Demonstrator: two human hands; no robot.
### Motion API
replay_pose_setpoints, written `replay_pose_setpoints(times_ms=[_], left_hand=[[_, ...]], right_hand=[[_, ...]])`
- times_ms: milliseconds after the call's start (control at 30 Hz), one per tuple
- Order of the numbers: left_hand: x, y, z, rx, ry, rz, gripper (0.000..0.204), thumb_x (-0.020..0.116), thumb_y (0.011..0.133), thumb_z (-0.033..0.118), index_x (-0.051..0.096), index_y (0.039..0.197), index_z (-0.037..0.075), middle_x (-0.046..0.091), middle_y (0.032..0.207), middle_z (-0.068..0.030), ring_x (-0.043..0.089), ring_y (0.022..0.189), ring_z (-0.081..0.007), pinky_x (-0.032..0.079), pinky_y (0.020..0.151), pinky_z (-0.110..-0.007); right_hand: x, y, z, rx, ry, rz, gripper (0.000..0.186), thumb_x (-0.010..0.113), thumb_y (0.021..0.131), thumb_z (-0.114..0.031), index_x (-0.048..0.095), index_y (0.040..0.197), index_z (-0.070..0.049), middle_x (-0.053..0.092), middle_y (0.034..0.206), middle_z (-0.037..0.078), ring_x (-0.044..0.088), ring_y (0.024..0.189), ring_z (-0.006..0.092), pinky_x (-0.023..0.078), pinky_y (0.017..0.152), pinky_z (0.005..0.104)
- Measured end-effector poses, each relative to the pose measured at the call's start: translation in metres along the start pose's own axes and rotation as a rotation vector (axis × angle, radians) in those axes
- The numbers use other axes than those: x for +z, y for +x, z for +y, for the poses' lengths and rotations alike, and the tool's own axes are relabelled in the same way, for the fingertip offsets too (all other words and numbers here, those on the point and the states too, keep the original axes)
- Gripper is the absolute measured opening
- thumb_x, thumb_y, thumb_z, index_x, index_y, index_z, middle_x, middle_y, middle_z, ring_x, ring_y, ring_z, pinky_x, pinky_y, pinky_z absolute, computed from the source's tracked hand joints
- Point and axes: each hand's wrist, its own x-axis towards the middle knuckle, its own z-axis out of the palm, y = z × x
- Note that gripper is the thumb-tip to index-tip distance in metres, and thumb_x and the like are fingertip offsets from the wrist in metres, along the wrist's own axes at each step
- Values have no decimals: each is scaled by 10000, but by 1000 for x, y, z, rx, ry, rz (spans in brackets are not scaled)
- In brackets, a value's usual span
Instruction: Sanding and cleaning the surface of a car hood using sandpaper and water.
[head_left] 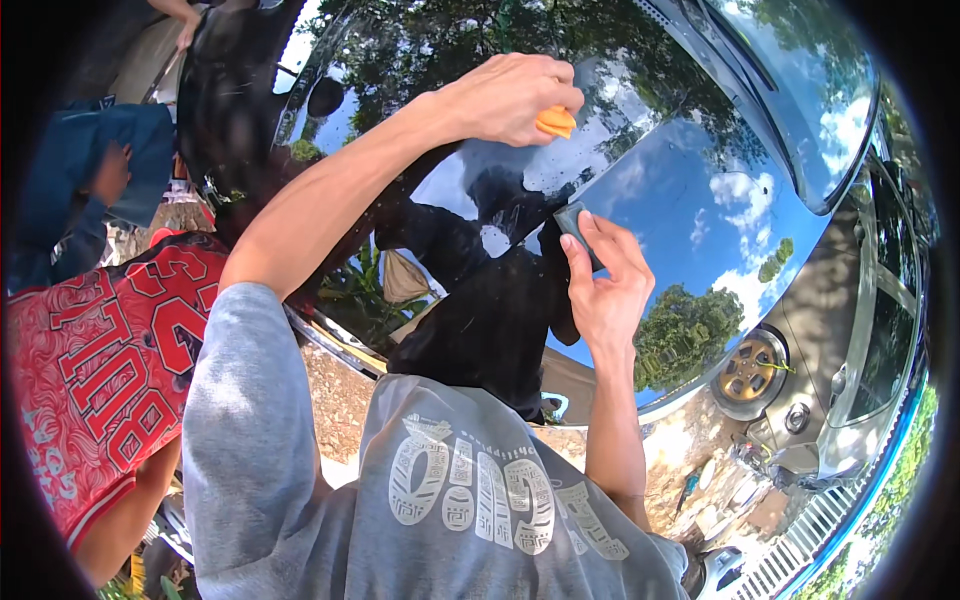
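A glossy black car panel (690, 260), reflecting trees, sky and clouds, fills the middle of the view. My left hand (515, 100) reaches across its upper middle, fingers closed on a folded orange cloth or pad (555, 124) close over the surface. My right hand (610, 280) is lower and to the right, thumb and fingers gripping a dark grey rectangular block (575, 218) at the panel. Whether either item presses on the paint I cannot tell.
A person in a red jersey (95, 370) stands close at my left, beside someone in blue (80, 190). Another person's hand (185, 30) shows at top left. At right are a parked vehicle (840, 360) with a gold wheel (750, 372) and a white fence (780, 540); rocky ground lies below.
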Motion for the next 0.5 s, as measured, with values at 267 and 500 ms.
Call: replay_pose_setpoints(times_ms=[267,500], left_hand=[[-10,-32,-8,-69,-47,82,309,808,674,141,667,936,59,606,950,-98,636,944,-311,530,802,-418],[-5,12,11,-18,-43,-58,257,779,664,128,662,860,10,648,744,-156,667,745,-380,533,632,-453]], right_hand=[[44,39,0,-157,-178,-1,257,763,829,-83,769,1083,-51,713,1030,122,601,920,297,518,819,381],[41,42,-5,-166,-241,-6,255,770,821,-91,767,1070,-33,710,1016,119,598,929,304,513,816,397]])
